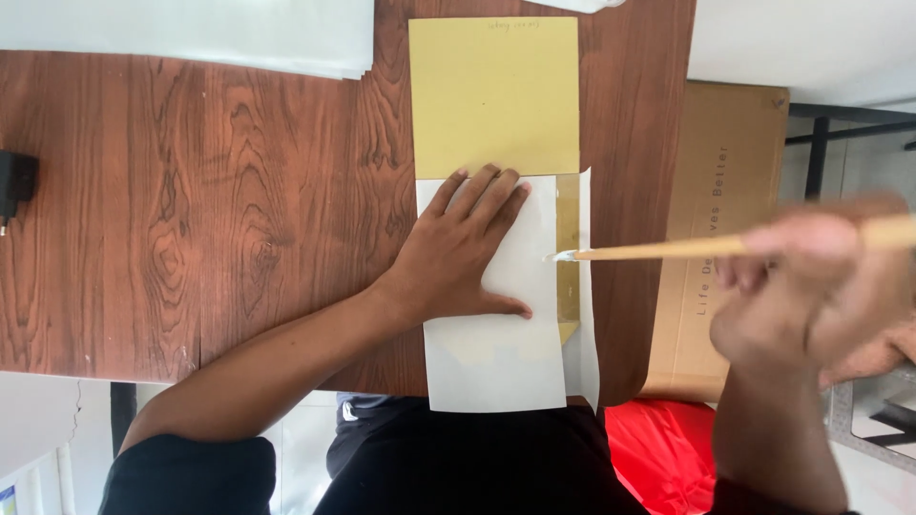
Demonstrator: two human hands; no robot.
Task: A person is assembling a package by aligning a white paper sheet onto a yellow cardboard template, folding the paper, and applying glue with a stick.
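Flat left hand, smooth white sheet, wooden brush

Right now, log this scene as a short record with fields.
left hand: flat, palm down, pressing on white sheet
right hand: blurred, grips brush
brush tip: at the sheet's right edge, on a yellow strip
yellow paper: under the white sheet, reaching past its top
table: dark wood
box: cardboard, right of table
black item: left table edge

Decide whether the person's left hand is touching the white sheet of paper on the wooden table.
Touching. The head view shows the left hand lying flat, palm down, on the white sheet of paper, fingers spread across its upper part.
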